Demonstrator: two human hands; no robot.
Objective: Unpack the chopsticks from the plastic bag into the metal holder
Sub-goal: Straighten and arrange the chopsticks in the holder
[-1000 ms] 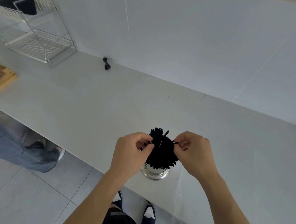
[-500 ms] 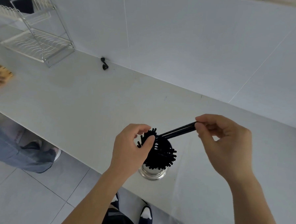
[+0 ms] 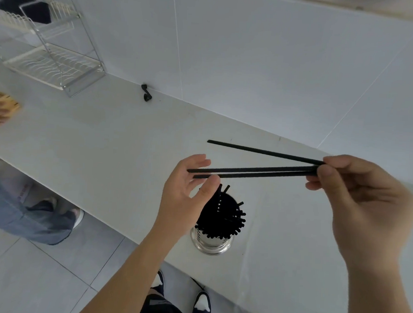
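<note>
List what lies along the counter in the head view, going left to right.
wooden item at the left edge → wire dish rack → small black hook → left hand → metal holder full of black chopsticks → right hand pinching three loose chopsticks

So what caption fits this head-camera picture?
Right hand holds three black chopsticks above a full metal holder.

One head-worn wide-angle view looks steeply down and forward, close over the pale grey counter [image 3: 106,136], its near edge and the tiled floor [image 3: 22,278].
</note>
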